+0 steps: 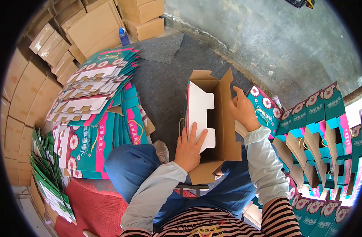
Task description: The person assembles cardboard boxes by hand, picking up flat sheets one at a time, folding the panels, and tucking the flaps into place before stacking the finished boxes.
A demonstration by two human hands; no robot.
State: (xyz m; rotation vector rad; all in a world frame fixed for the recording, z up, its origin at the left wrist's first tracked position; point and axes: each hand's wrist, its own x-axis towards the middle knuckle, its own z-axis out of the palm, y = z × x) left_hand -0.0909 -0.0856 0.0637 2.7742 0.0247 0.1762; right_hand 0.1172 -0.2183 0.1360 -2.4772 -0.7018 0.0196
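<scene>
Item: 1 open carton, between the person's knees, its mouth facing up; brown inside, with a strip of printed pink and green on the left outer wall. Fitted with brown end flaps, 1 brown side flap on the right and 1 white flap with 2 rounded tabs on the left.

Left hand: palm down on the white flap, fingers spread apart. Right hand: at the outer side of the brown side flap, index finger extended, the others bent (whether they grip the cardboard, cannot tell).

Left of the carton: 1 large pile of flattened printed boxes, green, pink and white; nearer the person, 1 smaller green stack, leaning, beside a red cloth.

Right: rows of assembled printed cartons, several with brown flaps standing open.

Beyond: 1 blue bottle near plain brown boxes; 1 grey wall, marked and stained.
</scene>
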